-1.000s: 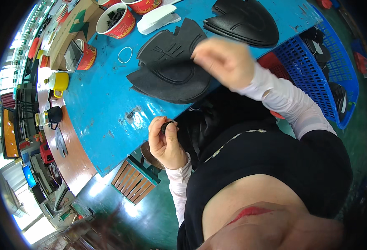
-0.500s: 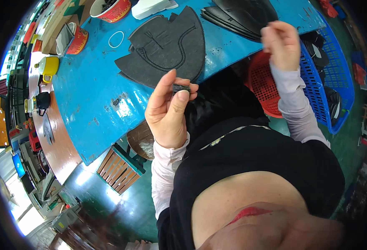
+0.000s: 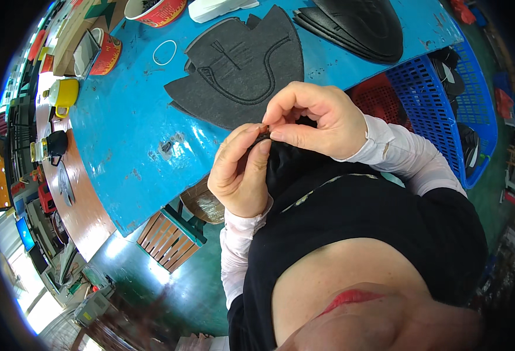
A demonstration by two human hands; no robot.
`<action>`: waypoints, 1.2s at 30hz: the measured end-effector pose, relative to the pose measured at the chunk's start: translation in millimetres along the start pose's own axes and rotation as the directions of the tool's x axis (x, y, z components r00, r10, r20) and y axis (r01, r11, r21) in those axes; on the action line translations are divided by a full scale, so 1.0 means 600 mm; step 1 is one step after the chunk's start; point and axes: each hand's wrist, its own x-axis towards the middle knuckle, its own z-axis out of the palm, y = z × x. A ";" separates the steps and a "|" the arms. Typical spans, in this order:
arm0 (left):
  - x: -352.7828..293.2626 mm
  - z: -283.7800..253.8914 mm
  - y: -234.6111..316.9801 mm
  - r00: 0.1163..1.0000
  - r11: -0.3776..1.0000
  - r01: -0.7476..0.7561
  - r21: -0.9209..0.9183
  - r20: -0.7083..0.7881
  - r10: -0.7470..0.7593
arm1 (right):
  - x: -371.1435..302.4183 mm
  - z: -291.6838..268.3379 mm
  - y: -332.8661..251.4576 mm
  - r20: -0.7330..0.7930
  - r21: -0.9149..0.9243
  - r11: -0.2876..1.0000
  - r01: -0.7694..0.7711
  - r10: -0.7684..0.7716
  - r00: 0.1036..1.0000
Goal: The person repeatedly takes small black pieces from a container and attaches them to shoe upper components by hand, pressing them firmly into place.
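Between finger and thumb, my left hand (image 3: 241, 169) holds a small black bundle of what look like short strips (image 3: 261, 139), mostly covered by the fingertips. My right hand (image 3: 322, 123) meets it from the right, thumb and forefinger pinched together at the bundle's upper end. What that pinch holds is too small to make out. Just beyond both hands, a stack of flat black shoe-upper pieces (image 3: 234, 67) with stitched curved lines lies on the blue tabletop (image 3: 123, 128). A second fanned stack of black pieces (image 3: 363, 29) rests farther right.
Red paper bowls (image 3: 108, 55), folded white paper (image 3: 219, 8) and a white ring (image 3: 164, 52) are on the table's far left part. A yellow mug (image 3: 64, 96) stands on the left. Blue (image 3: 424, 93) and red (image 3: 374, 96) plastic baskets sit at the right; a slatted stool (image 3: 170, 237) is below.
My right hand has come down and left from beside the far stack to the bundle in my left hand. The left hand has stayed nearly in place, keeping its hold.
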 end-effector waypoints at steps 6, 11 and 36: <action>0.010 -0.007 -0.003 0.999 0.998 -0.031 0.059 0.031 0.029 | 0.008 -0.001 0.003 -0.020 -0.069 0.997 0.027 -0.028 0.999; 0.014 -0.014 -0.001 0.998 0.991 -0.050 0.122 0.034 0.047 | 0.012 0.007 0.008 -0.006 -0.104 0.994 0.032 -0.033 0.999; 0.125 -0.027 0.013 0.892 0.471 -0.437 0.766 0.437 0.117 | 0.177 -0.103 0.048 0.336 -0.830 0.330 0.449 -0.348 0.875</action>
